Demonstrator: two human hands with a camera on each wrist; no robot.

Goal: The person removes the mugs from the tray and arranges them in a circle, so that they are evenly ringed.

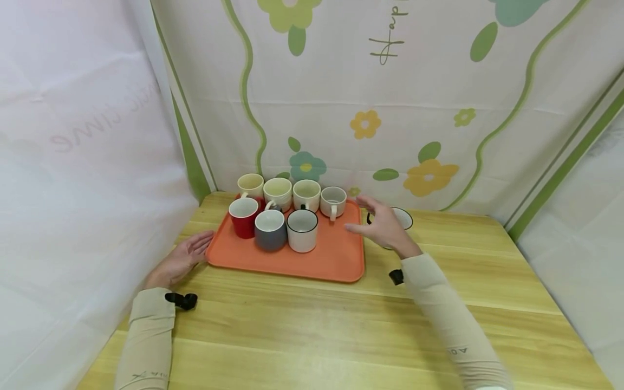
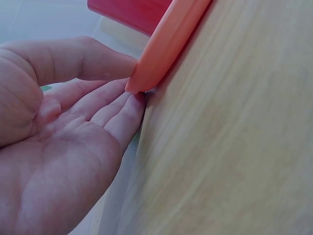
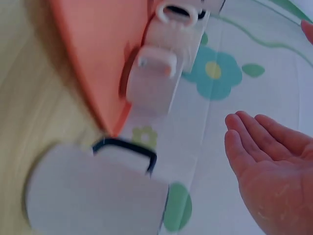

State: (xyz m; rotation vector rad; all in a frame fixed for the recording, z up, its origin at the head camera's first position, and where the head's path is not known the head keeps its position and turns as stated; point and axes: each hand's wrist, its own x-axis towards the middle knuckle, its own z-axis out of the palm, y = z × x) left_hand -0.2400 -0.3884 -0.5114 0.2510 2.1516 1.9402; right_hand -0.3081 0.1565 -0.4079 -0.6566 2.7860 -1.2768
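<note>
At the left end of an orange tray [image 1: 336,260], my left hand [image 1: 181,259] pinches the rim, the thumb over it and the fingers at its underside in the left wrist view. My right hand [image 1: 382,225] hovers over the tray's right end, thumb and fingers spread apart, holding nothing. Just beyond this hand, off the tray, stands a white mug with a dark rim and handle [image 3: 98,191], partly hidden by the hand in the head view. Nearest to my right hand on the tray is a small pale mug [image 1: 333,201], its handle facing me.
On the tray's front row stand a red mug [image 1: 243,219], a grey cup [image 1: 271,233] and a white dark-rimmed mug [image 1: 302,233]. Behind them is a row of cream mugs [image 1: 278,194]. The wooden table [image 1: 302,330] backs onto a flower-printed curtain [image 1: 322,108].
</note>
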